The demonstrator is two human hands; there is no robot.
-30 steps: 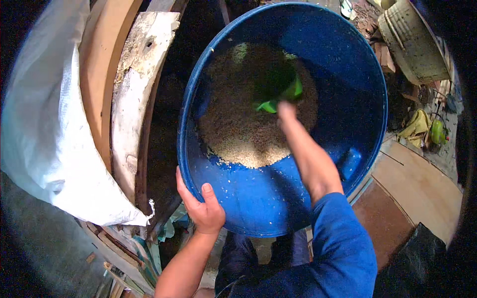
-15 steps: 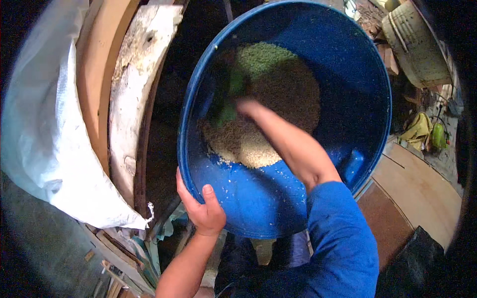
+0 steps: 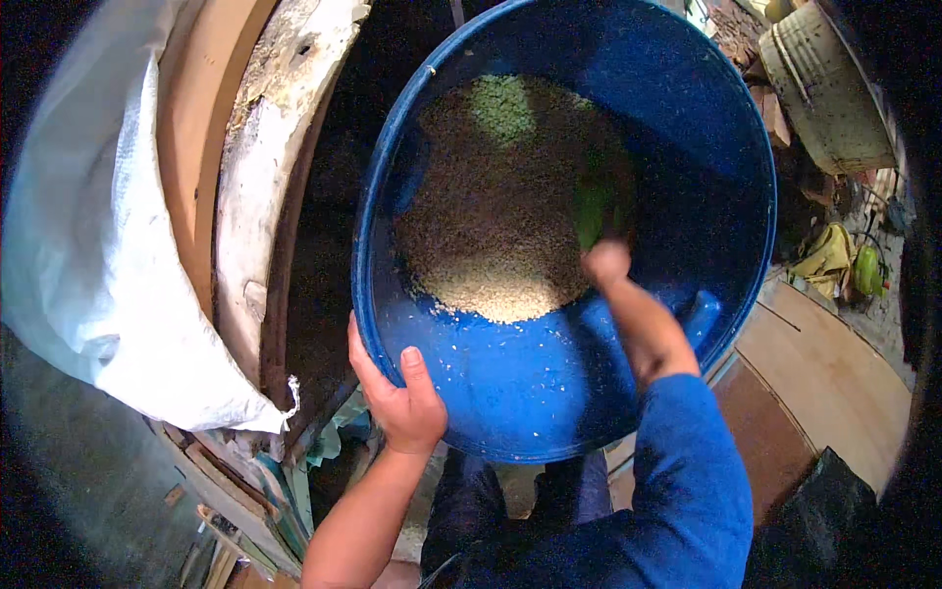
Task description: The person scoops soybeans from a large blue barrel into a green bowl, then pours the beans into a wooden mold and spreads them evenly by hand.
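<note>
A big blue plastic barrel [image 3: 702,187] leans toward me with its mouth open. Loose pale grain [image 3: 510,290] lies over its bottom, brightly lit at the near edge and in one greenish patch, shaded elsewhere. My left hand [image 3: 407,412] grips the rim at the near left, its thumb inside and its fingers around the outside. Deep in the barrel, at the right side of the grain, my right hand [image 3: 606,263] is closed around a green scoop [image 3: 592,211]. Shadow hides most of the scoop's outline, and I cannot tell whether grain is in it.
A white woven sack [image 3: 128,294] hangs at the left beside upright wooden boards [image 3: 250,226]. At the upper right stands a dirty pale bucket [image 3: 819,88], with a green bottle [image 3: 868,270] and yellow cloth below it. Flat wooden panels [image 3: 819,348] lie to the right.
My right hand has swept the green scoop from the left side of the grain to the right. The left hand keeps its hold on the rim.
</note>
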